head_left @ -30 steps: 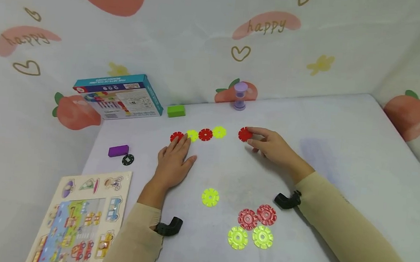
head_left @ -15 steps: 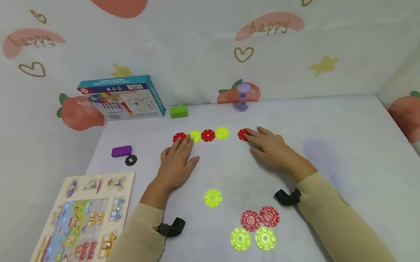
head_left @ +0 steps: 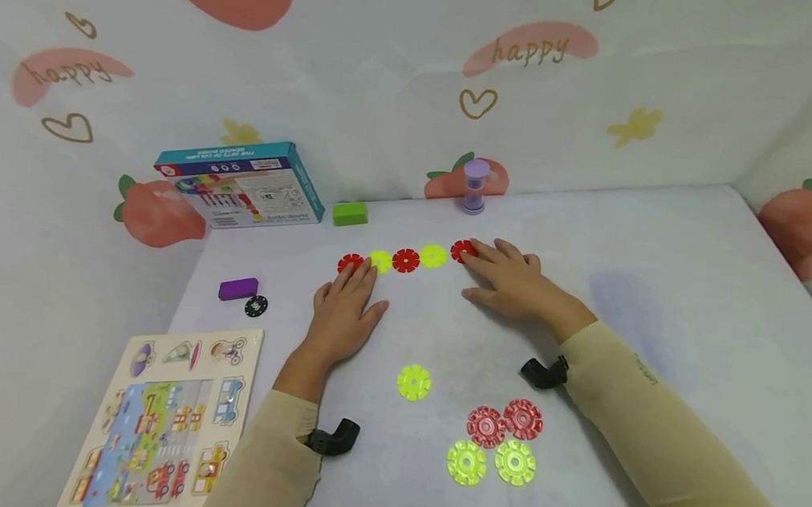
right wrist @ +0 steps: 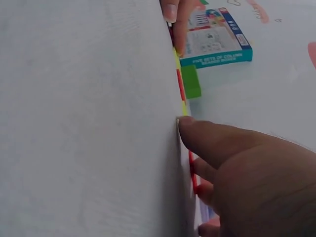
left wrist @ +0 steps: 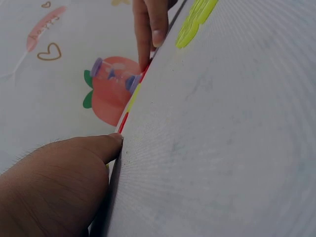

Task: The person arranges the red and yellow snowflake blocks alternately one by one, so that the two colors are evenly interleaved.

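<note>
A row of flower-shaped notched discs lies near the back of the table. My left hand rests at the row's left end, its straight fingertips on the red disc and the edge of the yellow disc. Further along come another red disc and another yellow disc. To their right, across a narrow gap, my right hand touches a third red disc with extended fingertips that cover part of it. In the right wrist view, the right thumb is close beside the row.
Nearer me lie a lone yellow disc, two red discs and two yellow discs. A puzzle board, black chip and purple block are at left. Behind stand a box, green block and hourglass.
My right hand has gone from holding the red disc at its edge to laying its fingers on it, and the disc has slid left toward the row. The left hand has stayed put.
</note>
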A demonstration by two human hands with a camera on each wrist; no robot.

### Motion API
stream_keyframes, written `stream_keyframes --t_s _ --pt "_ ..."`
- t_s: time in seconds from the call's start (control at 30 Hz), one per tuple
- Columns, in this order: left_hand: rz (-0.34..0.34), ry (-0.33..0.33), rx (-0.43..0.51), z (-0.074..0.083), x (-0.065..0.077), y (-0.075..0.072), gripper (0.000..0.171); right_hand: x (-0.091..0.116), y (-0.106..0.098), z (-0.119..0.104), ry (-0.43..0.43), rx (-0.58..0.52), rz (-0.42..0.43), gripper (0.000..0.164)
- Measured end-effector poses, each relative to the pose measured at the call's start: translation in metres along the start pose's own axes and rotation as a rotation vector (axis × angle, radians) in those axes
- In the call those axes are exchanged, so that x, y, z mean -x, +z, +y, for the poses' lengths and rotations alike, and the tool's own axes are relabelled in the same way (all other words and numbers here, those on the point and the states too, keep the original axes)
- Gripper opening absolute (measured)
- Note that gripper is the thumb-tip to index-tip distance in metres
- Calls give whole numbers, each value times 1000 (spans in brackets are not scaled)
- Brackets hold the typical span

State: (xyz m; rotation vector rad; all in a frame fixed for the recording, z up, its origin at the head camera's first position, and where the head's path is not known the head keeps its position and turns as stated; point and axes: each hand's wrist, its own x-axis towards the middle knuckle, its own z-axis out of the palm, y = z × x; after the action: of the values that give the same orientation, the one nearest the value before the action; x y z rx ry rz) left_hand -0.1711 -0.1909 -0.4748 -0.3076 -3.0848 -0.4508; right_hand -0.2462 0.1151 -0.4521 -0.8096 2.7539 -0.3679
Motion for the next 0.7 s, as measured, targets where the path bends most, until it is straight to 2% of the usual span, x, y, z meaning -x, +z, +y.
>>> stream_keyframes --t_s 0.47,0.7 --pt "-7 -14 -5 2 2 0 74 3 4 -3 1 -65 1 84" --pt "-4 -7 -7 3 1 -1 73 4 4 -2 -10 -57 -4 84"
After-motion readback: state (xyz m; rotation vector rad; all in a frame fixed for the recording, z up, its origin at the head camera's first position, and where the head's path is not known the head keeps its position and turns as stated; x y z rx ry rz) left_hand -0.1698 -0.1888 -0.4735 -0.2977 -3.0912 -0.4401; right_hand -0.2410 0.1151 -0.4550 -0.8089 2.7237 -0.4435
